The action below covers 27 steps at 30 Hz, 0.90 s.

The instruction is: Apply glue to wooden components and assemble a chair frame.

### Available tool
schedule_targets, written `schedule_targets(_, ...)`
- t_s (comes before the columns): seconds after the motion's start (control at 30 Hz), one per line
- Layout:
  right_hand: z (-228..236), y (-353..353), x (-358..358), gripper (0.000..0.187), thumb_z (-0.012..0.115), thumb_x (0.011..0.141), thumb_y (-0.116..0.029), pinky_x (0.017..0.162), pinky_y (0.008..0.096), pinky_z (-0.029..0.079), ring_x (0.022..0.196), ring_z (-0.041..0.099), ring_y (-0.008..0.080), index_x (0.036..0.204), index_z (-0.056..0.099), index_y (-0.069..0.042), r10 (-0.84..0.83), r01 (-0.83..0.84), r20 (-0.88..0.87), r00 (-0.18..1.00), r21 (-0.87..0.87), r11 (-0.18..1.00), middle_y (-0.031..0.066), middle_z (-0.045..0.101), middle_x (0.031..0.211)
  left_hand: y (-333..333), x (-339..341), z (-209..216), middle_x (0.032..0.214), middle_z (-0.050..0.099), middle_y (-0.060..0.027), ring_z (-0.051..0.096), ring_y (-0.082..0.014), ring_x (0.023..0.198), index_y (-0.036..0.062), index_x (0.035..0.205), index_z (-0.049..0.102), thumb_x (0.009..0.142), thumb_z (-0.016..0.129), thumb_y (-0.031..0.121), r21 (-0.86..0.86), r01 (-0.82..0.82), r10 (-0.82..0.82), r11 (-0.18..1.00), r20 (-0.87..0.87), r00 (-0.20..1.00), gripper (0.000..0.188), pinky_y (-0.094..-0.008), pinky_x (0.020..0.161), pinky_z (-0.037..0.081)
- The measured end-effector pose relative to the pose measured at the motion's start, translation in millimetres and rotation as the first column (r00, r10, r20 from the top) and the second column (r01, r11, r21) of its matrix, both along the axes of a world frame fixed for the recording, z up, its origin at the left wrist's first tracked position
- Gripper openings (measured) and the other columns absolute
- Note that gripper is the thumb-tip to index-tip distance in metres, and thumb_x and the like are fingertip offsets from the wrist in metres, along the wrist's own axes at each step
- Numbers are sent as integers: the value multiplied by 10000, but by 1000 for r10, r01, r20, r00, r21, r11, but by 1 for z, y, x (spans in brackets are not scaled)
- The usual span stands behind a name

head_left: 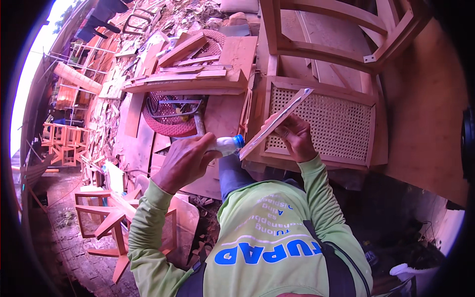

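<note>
My left hand (185,161) is closed around a small white squeeze bottle (226,145) with a blue cap, tilted to the right. The cap end is close to the lower end of a narrow wooden strip (277,121); whether they touch I cannot tell. A whitish line, like glue, runs along the strip's edge up to its far end. My right hand (296,138) grips the strip near its middle, holding it slantwise. Beneath the strip lies a wooden frame with a woven cane panel (341,128).
A wooden chair frame (326,54) stands at the far right. Cut wood pieces (188,81) lie piled over a red perforated round seat (168,127) and boards. More wooden chair frames (118,213) are at the lower left. Scraps (173,15) litter the far ground.
</note>
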State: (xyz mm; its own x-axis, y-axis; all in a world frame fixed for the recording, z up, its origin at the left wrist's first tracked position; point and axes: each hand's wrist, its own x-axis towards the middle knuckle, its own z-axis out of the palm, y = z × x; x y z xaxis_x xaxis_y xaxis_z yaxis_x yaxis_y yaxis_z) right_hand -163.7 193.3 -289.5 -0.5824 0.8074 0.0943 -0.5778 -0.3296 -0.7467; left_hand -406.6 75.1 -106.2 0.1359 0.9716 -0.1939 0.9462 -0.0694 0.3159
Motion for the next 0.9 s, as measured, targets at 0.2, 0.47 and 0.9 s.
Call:
schedule_targets(0.2,-6,-1,-4,234,619,1007,10,972,362,596,1074,710,206,1237,665,19,-3,2,-20,1000,-51,999,130,735,1140,0,-2,-4,825,657,-174,658,-421,747,50,995,567,898,751,184,5,7,-7,1000,7,1000,248,-499,630,477)
schedule_targets(0.47,-5,5,-1,202,623,1003,17,969,366,601,1072,710,218,1201,662,16,-50,44,-50,997,-115,992,129,728,1126,9,0,-2,823,654,-162,653,-399,712,57,1011,593,889,756,200,-4,53,-53,999,-49,997,249,-488,616,477)
schedule_targets(0.9,-10,5,-6,219,643,979,43,990,359,569,1086,696,210,1197,660,21,-63,61,46,997,57,997,130,722,1146,20,15,-8,798,654,-133,657,-371,702,62,968,583,877,760,213,-71,175,-184,982,-154,971,250,-481,596,486)
